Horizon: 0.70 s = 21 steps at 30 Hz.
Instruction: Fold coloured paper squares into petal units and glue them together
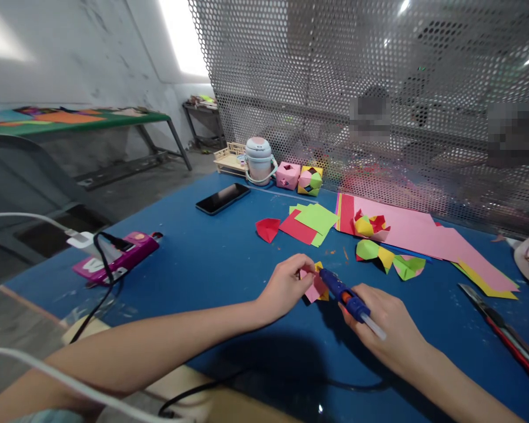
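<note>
My left hand point(287, 285) pinches a small folded paper piece point(314, 288), pink with yellow edges, just above the blue table top point(211, 258). My right hand point(385, 326) is wrapped round a blue glue gun point(346, 296) with an orange band and a clear glue stick sticking out at the back. The gun's nozzle touches the right side of the paper piece. A black cord runs from under my right hand toward the table's near edge.
Folded paper units point(388, 258), a red piece point(268, 229), red and green squares point(311, 223) and pink sheets point(418, 232) lie beyond. Two paper cubes point(300, 177), a small jar point(259, 160) and a phone point(223, 198) stand farther back. Magenta power strip point(117, 255) left; utility knife point(506, 335) right.
</note>
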Available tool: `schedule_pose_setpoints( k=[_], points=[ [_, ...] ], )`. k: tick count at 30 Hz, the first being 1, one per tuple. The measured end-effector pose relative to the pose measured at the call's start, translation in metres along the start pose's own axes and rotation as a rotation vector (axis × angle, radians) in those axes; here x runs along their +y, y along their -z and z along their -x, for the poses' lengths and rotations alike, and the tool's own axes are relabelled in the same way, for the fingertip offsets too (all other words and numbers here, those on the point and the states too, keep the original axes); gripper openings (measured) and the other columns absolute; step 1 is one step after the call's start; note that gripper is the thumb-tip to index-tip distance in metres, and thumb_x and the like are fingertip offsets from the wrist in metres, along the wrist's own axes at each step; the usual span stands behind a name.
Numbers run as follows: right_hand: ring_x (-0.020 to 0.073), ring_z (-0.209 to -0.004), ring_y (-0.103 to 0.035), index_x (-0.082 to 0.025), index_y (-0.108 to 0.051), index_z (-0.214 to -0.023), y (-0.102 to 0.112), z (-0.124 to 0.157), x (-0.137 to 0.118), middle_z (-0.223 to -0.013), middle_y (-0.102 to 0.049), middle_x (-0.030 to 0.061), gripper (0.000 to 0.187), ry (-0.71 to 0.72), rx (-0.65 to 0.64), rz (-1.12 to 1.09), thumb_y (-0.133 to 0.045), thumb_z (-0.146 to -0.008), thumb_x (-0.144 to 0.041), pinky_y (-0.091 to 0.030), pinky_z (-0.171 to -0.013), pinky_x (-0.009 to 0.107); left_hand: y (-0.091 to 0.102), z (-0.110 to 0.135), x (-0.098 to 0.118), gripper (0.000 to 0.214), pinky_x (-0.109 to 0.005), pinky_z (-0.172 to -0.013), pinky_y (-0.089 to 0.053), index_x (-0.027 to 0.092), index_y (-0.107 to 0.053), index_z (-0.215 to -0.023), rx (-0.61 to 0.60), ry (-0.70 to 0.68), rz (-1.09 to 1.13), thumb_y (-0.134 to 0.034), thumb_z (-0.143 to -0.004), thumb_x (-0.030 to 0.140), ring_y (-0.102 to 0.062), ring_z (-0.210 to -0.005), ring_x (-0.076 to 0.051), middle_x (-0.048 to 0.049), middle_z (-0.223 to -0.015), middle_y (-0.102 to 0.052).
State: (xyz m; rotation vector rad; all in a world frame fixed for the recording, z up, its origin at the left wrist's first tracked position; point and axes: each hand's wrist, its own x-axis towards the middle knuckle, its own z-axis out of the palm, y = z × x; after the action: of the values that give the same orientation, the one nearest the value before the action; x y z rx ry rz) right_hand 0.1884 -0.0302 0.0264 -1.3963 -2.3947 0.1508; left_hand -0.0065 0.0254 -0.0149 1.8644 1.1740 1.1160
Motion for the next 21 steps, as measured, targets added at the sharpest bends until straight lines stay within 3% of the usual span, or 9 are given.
schedule_pose_setpoints(
  k=[21],
  points=[
    [0.0137, -0.054, -0.052, -0.019, -0.049, -0.075, 0.0008, -0.0008, 0.0003, -0.065, -0.057, 0.0017, 0.012, 0.007, 0.034, 0.028, -0.043, -0.084, -0.025, -0.034, -0.050, 0.023, 0.0002, 0.0000, -0.0016, 0.012, -0.019, -0.056, -0.036, 0.017, -0.054, -0.072, 0.008, -0.013, -0.015, -0.047, -0.072, 0.007, -0.047, -0.061, -0.009, 0.0016, -0.070, -0.057]
  ],
)
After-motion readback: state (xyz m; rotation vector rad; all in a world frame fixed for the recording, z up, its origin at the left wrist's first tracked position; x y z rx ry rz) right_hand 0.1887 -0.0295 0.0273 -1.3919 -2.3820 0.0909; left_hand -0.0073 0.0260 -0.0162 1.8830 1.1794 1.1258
